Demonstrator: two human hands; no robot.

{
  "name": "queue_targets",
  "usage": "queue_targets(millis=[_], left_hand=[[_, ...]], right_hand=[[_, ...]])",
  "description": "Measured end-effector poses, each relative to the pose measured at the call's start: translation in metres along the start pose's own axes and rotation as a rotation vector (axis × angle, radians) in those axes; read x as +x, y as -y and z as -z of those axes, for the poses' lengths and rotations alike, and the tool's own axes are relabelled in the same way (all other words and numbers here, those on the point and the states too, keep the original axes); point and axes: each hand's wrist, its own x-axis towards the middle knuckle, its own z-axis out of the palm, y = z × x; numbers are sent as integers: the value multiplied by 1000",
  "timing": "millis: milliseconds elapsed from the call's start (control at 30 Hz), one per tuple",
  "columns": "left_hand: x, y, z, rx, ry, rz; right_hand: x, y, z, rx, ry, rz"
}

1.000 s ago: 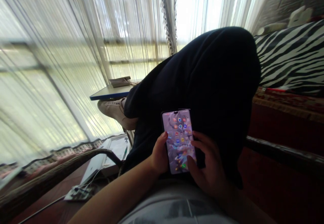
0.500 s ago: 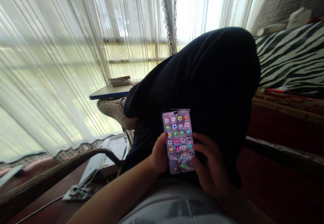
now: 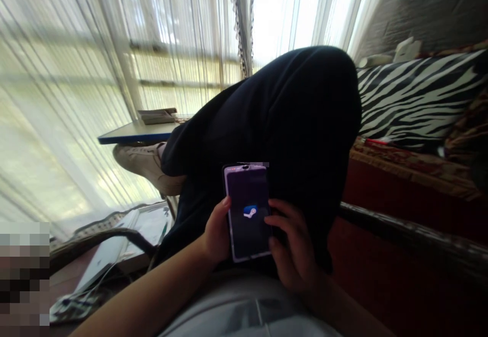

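A smartphone [image 3: 249, 235] rests upright in front of my lap, its screen dark with a blue and white round-and-arm logo in the middle. My left hand [image 3: 218, 233] is closed around its left edge, the thumb lying along the side of the screen. On the other side, my right hand [image 3: 293, 245] has its fingers curled against the right edge, with fingertips and thumb touching the phone's border. The back of the phone and the fingers behind it are hidden.
My crossed leg [image 3: 267, 108] in dark trousers rises behind the phone. A shoe [image 3: 147, 166] sits beneath a blue-edged tabletop [image 3: 133, 132]. Curved chair arms [image 3: 102, 238] flank me. Cables and a white box [image 3: 141, 230] lie at lower left; a zebra-striped cushion [image 3: 415, 98] is at right.
The phone's screen has gone from a page of app icons to a dark screen with a logo. The whole view has shifted, so the hands and phone appear further left.
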Motion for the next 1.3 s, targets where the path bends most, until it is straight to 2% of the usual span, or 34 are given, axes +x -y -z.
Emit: queue_targets(millis=[167,267,367,600,700,933,1167,1300], left_hand=[[-1,-1,-5,-13,-31,-20],[-1,0,-9,4,-57,-14],[0,2,-9,41,-106,-27],[3,5,1,-8,-48,11],[3,7,2,-5,-36,-22],[2,7,2,-55,105,23],[-1,2,2,-18,82,19],[1,-5,-4,-35,24,-58]], right_hand=[[-6,-4,-9,200,-122,-17],[-8,-7,-13,231,-146,-24],[-8,-9,-11,198,-133,-13],[-6,-7,-2,119,-59,-7],[-4,-5,-1,90,-59,9],[-4,-3,2,45,-23,24],[1,1,-1,34,-13,-12],[11,8,-8,93,-9,-40]])
